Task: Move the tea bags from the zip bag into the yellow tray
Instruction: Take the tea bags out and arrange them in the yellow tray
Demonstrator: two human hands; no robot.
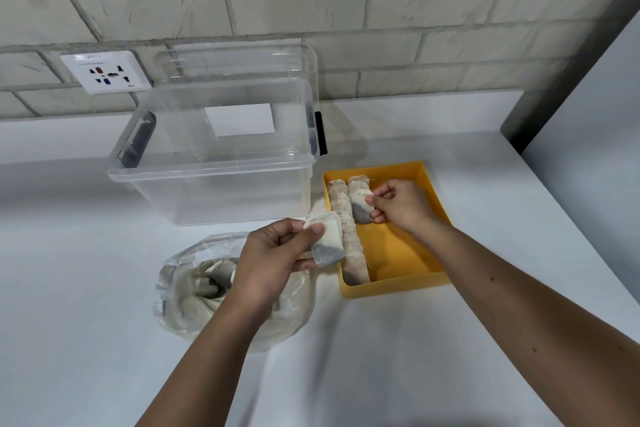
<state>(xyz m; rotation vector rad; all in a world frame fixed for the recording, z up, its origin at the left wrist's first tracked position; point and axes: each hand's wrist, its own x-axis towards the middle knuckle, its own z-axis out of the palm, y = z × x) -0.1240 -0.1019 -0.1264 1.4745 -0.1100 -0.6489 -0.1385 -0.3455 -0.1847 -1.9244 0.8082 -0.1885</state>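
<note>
Left hand [277, 253], just left of square yellow plastic tray [394, 286], pinching pale paper tea bag [329, 239]. Right hand [398, 201] inside tray, gripping second tea bag [358, 211]. Crumpled clear zip bag [194, 291] left of tray.

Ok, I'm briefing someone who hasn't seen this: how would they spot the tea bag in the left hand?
Start at the clear box by the wall; the yellow tray sits off its front right corner. Between that tray and the zip bag, the left hand pinches one tea bag. It alone is lifted clear of both; the one the right hand holds is inside the tray.
</note>
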